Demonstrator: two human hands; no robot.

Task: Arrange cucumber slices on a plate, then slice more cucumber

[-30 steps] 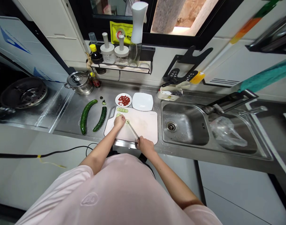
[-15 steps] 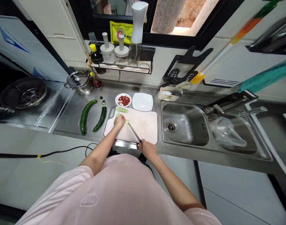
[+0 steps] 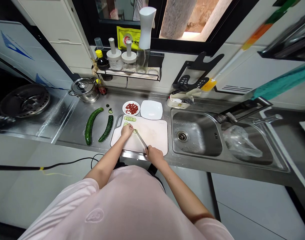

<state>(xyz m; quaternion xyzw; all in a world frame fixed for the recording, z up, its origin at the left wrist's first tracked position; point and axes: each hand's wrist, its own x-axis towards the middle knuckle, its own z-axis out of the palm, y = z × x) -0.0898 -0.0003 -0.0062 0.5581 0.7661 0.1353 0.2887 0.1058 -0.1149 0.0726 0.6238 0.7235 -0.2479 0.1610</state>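
Note:
My right hand point(image 3: 154, 155) grips the handle of a knife point(image 3: 141, 140) at the near edge of the white cutting board point(image 3: 154, 134). The blade slants away to the left, and its tip meets a cucumber slice point(image 3: 135, 131). My left hand point(image 3: 126, 132) rests on the left part of the board with its fingers pinched together; whatever is between them is hidden. Just beyond those fingers lies a partly covered slice point(image 3: 125, 123). A row of several cucumber slices point(image 3: 129, 118) lies along the board's far left edge.
Left of the board are a whole cucumber point(image 3: 90, 128), a cut cucumber point(image 3: 106, 129) and end pieces point(image 3: 110, 111). Behind it stand a plate of chopped red pieces point(image 3: 131, 108) and a white square plate point(image 3: 151, 110). The sink point(image 3: 192, 150) is at right, a lidded pot point(image 3: 84, 90) at back left.
My right hand and the knife handle have shifted slightly left and away from me. The blade tip stays at the slice. My left hand has hardly moved.

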